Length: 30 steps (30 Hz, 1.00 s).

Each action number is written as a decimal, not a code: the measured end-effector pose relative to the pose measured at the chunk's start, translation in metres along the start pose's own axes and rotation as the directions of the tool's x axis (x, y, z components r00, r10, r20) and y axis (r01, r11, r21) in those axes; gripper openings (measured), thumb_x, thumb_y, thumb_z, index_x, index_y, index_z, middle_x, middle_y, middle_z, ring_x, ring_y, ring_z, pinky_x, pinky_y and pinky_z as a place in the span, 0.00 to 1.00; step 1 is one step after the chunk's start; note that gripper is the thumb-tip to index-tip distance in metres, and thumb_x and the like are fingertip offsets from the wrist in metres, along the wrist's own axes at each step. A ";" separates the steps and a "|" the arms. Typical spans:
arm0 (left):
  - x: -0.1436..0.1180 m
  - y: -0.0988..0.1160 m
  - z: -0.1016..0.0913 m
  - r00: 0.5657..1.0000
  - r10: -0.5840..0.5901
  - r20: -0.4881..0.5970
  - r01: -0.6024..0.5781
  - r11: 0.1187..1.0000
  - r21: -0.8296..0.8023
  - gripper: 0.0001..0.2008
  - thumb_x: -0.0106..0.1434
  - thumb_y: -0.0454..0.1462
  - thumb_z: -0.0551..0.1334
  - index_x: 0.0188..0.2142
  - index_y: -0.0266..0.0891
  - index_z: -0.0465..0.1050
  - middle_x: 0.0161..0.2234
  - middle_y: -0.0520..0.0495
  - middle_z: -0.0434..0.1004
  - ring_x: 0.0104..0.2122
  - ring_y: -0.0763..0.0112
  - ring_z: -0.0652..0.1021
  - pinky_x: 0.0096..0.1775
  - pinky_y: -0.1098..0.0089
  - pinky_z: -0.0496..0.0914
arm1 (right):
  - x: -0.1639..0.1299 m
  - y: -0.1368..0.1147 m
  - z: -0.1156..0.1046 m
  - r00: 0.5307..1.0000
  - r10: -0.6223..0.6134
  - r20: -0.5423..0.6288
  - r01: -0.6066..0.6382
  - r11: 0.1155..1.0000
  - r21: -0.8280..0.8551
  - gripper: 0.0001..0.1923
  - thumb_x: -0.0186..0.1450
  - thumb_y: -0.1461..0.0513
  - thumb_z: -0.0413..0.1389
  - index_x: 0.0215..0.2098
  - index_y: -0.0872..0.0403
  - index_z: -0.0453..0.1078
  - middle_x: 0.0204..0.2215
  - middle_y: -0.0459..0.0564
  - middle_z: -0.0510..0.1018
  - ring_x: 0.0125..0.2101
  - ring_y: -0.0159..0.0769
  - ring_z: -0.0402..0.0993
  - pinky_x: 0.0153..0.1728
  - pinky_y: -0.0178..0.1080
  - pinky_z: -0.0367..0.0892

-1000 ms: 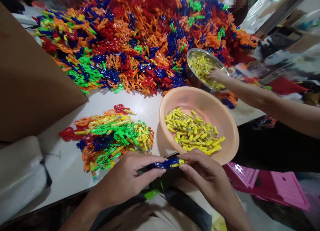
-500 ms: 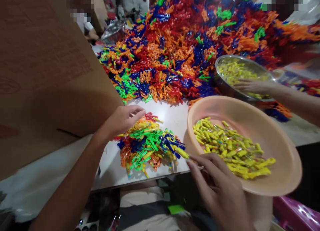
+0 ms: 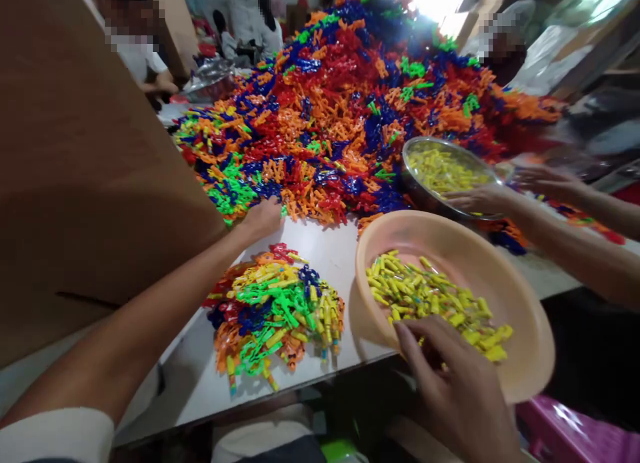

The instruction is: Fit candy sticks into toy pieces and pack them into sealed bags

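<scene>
My left hand [image 3: 264,219] reaches to the near edge of a big heap of red, orange, blue and green plastic pieces [image 3: 320,123]. Its fingers are curled down against the pieces, and what they grip is hidden. My right hand [image 3: 455,383] is over the near rim of a peach plastic basin [image 3: 530,356], thumb and fingers pinched together beside small yellow tubes [image 3: 425,289]. Whatever is in that pinch cannot be made out. Between my hands, a smaller pile of coloured pieces joined with yellow tubes [image 3: 280,309] lies on the white tabletop [image 3: 325,243].
A cardboard box [image 3: 100,169] stands tall on the left. Past the basin, a co-worker's hand [image 3: 475,199] rests at a metal bowl [image 3: 413,179] of yellow tubes. A magenta plastic stool [image 3: 575,429] is at lower right. Other people sit in the background.
My left hand has moved from the small pile to the big heap. My right hand has left a yellow tube with a blue piece at the small pile and moved to the basin's tubes.
</scene>
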<state>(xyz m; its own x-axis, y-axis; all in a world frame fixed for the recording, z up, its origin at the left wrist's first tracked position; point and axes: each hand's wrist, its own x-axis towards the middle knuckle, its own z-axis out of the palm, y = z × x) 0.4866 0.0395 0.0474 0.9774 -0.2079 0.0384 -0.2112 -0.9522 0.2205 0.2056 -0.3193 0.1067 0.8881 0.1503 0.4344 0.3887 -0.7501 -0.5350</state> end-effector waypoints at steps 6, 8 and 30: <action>-0.008 0.005 0.005 1.000 0.013 0.001 -0.013 0.998 -0.058 0.11 0.66 0.28 0.64 0.46 0.33 0.80 0.53 0.28 0.80 0.55 0.43 0.80 0.58 0.51 0.76 | 0.031 0.068 -0.033 0.919 0.022 0.393 0.068 0.975 -0.212 0.11 0.80 0.60 0.56 0.48 0.50 0.83 0.43 0.53 0.87 0.38 0.43 0.87 0.38 0.40 0.76; -0.013 0.002 0.002 1.000 0.026 0.006 -0.025 0.995 -0.098 0.08 0.64 0.29 0.64 0.42 0.37 0.79 0.49 0.34 0.82 0.52 0.46 0.81 0.56 0.54 0.76 | 0.044 0.072 -0.025 0.859 0.035 0.512 0.127 0.952 -0.279 0.13 0.80 0.62 0.55 0.53 0.50 0.83 0.46 0.55 0.87 0.38 0.42 0.87 0.37 0.39 0.74; -0.235 0.167 -0.041 0.891 -0.435 0.134 -0.001 -0.296 -0.955 0.25 0.63 0.50 0.81 0.53 0.41 0.81 0.49 0.37 0.93 0.47 0.53 0.91 0.46 0.60 0.87 | -0.001 -0.032 -0.013 0.993 -0.022 0.120 -0.007 0.971 0.237 0.08 0.81 0.58 0.60 0.56 0.45 0.79 0.35 0.45 0.86 0.30 0.35 0.85 0.31 0.31 0.78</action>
<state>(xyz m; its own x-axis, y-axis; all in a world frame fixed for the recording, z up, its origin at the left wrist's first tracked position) 0.2221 -0.0616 0.1149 0.9610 0.1987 -0.1922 0.0707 0.4956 0.8657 0.1894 -0.3037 0.1329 0.9024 0.2424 0.3562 0.4293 -0.5771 -0.6948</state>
